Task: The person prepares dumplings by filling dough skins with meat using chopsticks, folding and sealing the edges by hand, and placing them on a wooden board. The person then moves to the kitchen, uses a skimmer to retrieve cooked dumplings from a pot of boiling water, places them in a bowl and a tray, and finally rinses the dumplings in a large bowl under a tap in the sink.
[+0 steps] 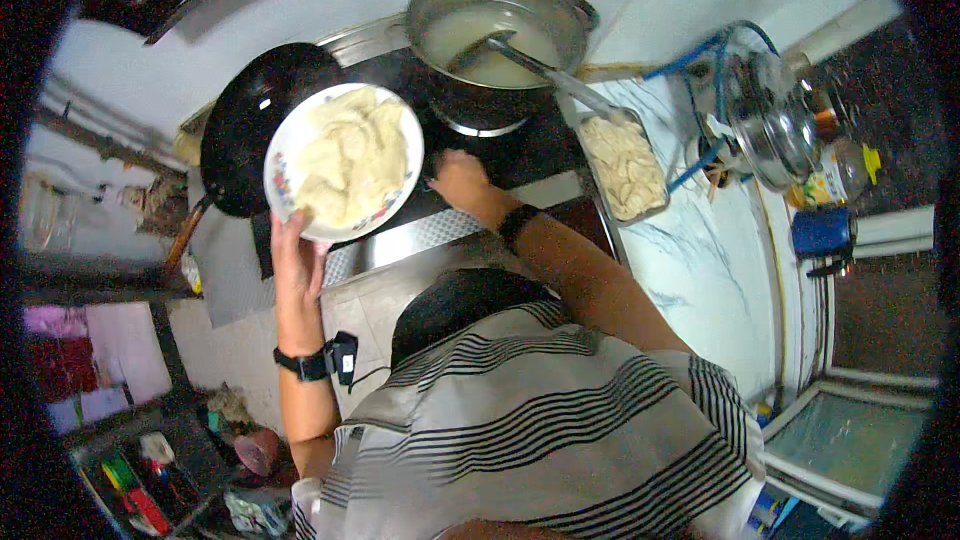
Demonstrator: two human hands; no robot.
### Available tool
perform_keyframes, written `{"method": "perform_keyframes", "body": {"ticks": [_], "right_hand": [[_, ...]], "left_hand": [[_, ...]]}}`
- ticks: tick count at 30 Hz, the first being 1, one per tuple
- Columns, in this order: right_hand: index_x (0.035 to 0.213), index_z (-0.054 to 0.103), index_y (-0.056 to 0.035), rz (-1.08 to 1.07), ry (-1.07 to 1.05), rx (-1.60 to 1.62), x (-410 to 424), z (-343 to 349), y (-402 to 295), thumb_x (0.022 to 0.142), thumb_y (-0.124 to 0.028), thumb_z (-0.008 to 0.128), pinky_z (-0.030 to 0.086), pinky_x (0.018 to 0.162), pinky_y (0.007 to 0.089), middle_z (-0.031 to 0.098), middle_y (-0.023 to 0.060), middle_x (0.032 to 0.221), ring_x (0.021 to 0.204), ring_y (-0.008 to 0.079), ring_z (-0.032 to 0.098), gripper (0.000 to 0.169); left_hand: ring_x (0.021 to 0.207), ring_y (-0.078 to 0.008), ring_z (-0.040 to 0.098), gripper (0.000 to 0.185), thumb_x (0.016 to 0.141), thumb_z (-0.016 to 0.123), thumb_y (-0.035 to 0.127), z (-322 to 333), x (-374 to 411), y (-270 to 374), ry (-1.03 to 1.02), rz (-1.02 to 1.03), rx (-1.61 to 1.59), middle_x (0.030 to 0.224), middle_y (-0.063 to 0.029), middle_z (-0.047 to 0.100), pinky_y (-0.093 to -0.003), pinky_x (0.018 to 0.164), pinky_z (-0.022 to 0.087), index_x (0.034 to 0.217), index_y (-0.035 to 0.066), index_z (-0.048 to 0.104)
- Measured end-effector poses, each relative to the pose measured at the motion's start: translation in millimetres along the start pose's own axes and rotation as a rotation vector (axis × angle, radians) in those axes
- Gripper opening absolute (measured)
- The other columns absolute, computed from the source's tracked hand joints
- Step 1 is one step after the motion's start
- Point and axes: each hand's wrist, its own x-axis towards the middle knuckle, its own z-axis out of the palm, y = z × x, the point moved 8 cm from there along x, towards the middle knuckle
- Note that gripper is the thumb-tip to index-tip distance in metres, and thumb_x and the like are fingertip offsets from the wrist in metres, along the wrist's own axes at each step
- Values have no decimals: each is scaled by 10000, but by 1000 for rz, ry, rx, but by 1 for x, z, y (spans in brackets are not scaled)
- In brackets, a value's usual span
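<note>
My left hand point(295, 247) holds a white floral plate point(281, 191) by its near rim, over the wok's right side. Pale dumplings point(352, 154) lie heaped on the plate. My right hand point(461, 178) is at the stove's front, right of the plate, with its fingers curled down; whether it grips a knob or anything else cannot be seen. Beyond it stands a large metal pot point(495, 79) of cloudy liquid on the burner, with a long-handled metal ladle point(555, 75) resting in it. A metal tray point(664, 191) of pale dumplings point(622, 165) sits on the marble-patterned counter.
A black wok point(247, 112) with a wooden handle point(184, 240) stands on the stove point(529, 154) at left. On the right of the counter point(697, 262) are metal cookware point(780, 127), a blue hose point(694, 60) and a yellow-capped bottle point(851, 169). A wall runs behind the stove.
</note>
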Motion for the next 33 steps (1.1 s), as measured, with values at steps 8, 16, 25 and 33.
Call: {"method": "perform_keyframes", "body": {"ticks": [8,16,25,33], "right_hand": [[728,612,-96,57,231,164,30,60,10,736,-240,524,436,519,392,584,93,623,578,288,568,169],[637,606,-74,52,451,559,11,3,6,729,-165,526,432,509,387,588,122,644,599,290,578,152],[781,627,-45,68,230,608,4,-2,6,774,-201,520,464,615,389,615,157,787,731,296,597,189],[863,617,-34,546,-170,577,-138,-68,107,817,-268,517,459,664,377,613,162,814,742,334,587,259]], "left_hand": [[973,-151,518,537,796,542,214,-8,-8,0,84,-92,172,1151,-79,473,-191,621,475,1261,69,315],[1078,-222,477,548,801,534,194,-10,-9,0,-9,-96,243,1218,-108,434,-313,857,441,1276,57,298],[1110,-248,450,567,787,536,124,6,-3,1,-95,-216,106,1234,-141,406,-346,902,416,1280,33,272],[1102,-243,454,592,755,535,80,40,-12,8,-199,-288,182,1225,-151,413,-326,896,417,1278,12,264]]}}
